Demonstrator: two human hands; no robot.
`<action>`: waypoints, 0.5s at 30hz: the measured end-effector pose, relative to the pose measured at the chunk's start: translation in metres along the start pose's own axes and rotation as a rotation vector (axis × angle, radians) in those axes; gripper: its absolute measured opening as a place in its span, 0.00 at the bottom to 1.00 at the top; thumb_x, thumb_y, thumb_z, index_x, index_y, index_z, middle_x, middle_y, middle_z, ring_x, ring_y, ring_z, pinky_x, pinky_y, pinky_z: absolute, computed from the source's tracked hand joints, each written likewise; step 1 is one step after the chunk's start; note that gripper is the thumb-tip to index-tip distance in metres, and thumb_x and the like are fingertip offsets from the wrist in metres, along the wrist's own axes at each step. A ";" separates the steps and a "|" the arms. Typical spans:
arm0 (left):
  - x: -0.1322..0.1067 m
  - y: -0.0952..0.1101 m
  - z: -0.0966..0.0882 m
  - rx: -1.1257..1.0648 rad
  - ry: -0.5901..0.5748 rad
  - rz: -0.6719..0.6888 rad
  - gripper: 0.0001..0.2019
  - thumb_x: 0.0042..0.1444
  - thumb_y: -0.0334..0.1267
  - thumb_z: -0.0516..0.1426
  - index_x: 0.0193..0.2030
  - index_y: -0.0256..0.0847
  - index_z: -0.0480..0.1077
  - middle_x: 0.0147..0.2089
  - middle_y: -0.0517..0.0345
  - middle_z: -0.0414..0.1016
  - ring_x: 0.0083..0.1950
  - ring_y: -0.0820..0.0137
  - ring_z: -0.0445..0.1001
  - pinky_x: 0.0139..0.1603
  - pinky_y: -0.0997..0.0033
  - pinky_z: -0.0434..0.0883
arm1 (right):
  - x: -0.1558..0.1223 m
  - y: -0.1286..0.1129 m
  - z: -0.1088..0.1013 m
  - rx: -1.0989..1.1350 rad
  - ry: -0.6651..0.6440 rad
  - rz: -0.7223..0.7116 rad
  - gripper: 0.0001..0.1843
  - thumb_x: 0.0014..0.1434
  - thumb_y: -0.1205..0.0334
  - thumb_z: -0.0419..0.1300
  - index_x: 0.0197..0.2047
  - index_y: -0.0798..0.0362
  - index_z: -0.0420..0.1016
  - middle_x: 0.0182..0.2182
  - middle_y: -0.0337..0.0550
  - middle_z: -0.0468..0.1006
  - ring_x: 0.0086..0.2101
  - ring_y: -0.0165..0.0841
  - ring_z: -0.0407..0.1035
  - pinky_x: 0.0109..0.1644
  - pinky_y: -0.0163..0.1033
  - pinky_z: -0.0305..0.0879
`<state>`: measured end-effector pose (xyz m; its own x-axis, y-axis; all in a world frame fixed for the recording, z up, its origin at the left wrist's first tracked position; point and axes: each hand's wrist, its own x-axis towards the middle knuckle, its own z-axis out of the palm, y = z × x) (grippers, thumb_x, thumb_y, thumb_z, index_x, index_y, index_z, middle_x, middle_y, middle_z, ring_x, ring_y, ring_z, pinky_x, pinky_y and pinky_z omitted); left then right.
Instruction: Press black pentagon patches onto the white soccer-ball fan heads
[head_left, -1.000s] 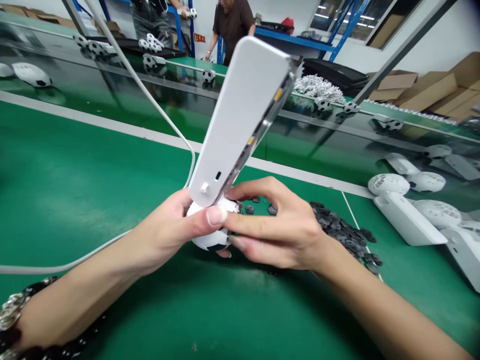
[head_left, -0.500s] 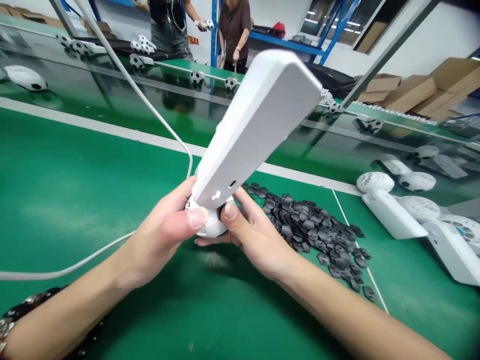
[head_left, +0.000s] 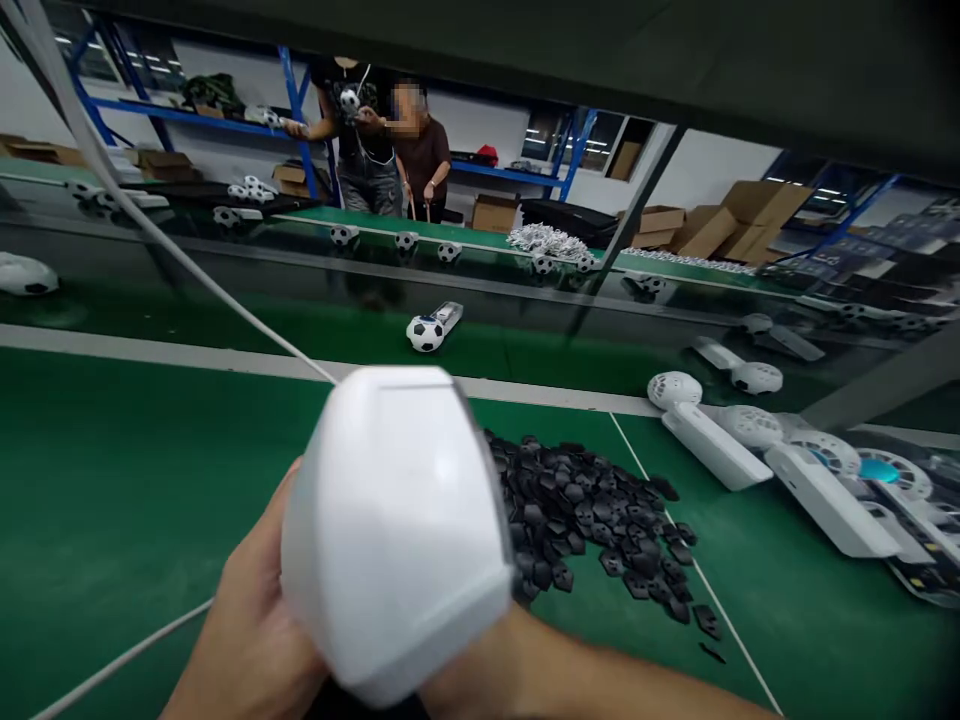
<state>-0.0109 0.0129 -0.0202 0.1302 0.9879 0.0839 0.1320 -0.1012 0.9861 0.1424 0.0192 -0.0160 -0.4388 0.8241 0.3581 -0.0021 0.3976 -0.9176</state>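
A white handheld fan (head_left: 397,520) is lifted close to the camera, the end of its handle facing me and blurred. My left hand (head_left: 259,600) is closed around its left side, the fingertips out of sight behind it. Of my right hand (head_left: 487,650) only the wrist area shows; the fan covers its fingers. The football-patterned head seen earlier is hidden now. Just right of the fan, a heap of black pentagon-shaped pieces (head_left: 592,510) lies on the green table (head_left: 112,500).
White fan parts (head_left: 720,445) with round vented heads lie at the right. One football-patterned fan (head_left: 426,333) rests on the belt (head_left: 300,335) beyond the table edge. A white cable (head_left: 202,270) crosses at left. Two people (head_left: 367,150) stand across the line, beside cardboard boxes (head_left: 735,220).
The fan's handle has swung down toward the camera and now hides its head and my right fingers. The view has lifted, and a football-patterned fan now shows on the belt.
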 end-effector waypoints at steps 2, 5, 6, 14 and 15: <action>0.001 0.000 -0.001 0.049 -0.018 0.033 0.28 0.53 0.56 0.67 0.58 0.56 0.68 0.59 0.58 0.72 0.55 0.52 0.75 0.50 0.63 0.81 | 0.002 0.001 0.000 0.046 0.009 -0.032 0.44 0.63 0.41 0.61 0.74 0.44 0.47 0.65 0.48 0.68 0.62 0.45 0.65 0.67 0.47 0.65; 0.002 0.003 -0.003 0.098 -0.037 0.028 0.26 0.54 0.56 0.66 0.57 0.55 0.68 0.53 0.58 0.74 0.50 0.55 0.77 0.44 0.67 0.80 | 0.003 0.006 0.000 0.207 -0.012 -0.055 0.39 0.65 0.44 0.60 0.71 0.48 0.51 0.63 0.52 0.70 0.57 0.44 0.70 0.65 0.48 0.67; 0.002 0.005 -0.003 0.119 -0.037 0.022 0.25 0.54 0.55 0.66 0.57 0.56 0.68 0.52 0.59 0.75 0.48 0.57 0.77 0.43 0.69 0.80 | 0.003 0.008 0.001 0.262 -0.024 -0.037 0.41 0.64 0.43 0.61 0.71 0.50 0.51 0.63 0.54 0.70 0.58 0.45 0.70 0.65 0.49 0.67; 0.006 0.004 -0.010 0.201 -0.045 0.040 0.22 0.55 0.52 0.66 0.55 0.56 0.70 0.50 0.63 0.77 0.47 0.60 0.78 0.44 0.71 0.78 | 0.006 0.015 0.001 0.475 0.046 0.203 0.55 0.47 0.37 0.74 0.69 0.53 0.56 0.65 0.57 0.67 0.63 0.48 0.65 0.68 0.52 0.62; 0.009 0.001 -0.015 0.204 -0.056 0.036 0.19 0.56 0.52 0.65 0.53 0.56 0.71 0.48 0.64 0.78 0.46 0.59 0.79 0.44 0.70 0.79 | 0.009 0.010 -0.005 0.472 0.025 0.231 0.54 0.46 0.37 0.74 0.68 0.52 0.59 0.64 0.57 0.69 0.62 0.48 0.66 0.68 0.52 0.63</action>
<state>-0.0239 0.0231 -0.0166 0.1925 0.9757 0.1044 0.3221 -0.1633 0.9325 0.1427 0.0322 -0.0216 -0.4542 0.8805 0.1357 -0.3149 -0.0162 -0.9490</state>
